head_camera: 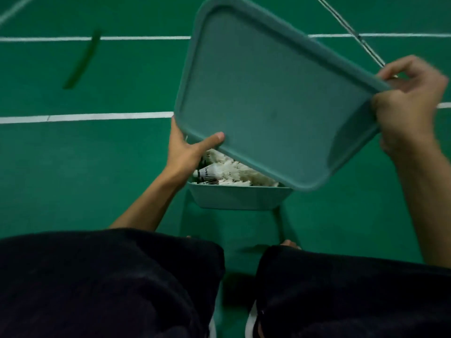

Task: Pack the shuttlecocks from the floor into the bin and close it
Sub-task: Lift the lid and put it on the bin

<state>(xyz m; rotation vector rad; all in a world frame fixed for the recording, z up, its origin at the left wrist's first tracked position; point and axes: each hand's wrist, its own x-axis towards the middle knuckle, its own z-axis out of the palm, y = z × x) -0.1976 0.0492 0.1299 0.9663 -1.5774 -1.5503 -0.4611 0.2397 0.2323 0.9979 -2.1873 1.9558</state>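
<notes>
A teal rectangular lid (268, 93) is held tilted above the teal bin (239, 198), which stands on the green floor in front of my knees. My left hand (188, 150) grips the lid's near left corner, thumb on top. Over at the lid's right corner, my right hand (410, 103) pinches the edge with curled fingers. The bin is filled with several white feather shuttlecocks (227, 172), most of them hidden under the lid.
White court lines (85, 117) run across the green floor. A net cord or strap (351, 28) crosses the upper right. A dark green streak (83, 59) lies on the floor at the left. My dark-clothed knees (109, 276) fill the bottom.
</notes>
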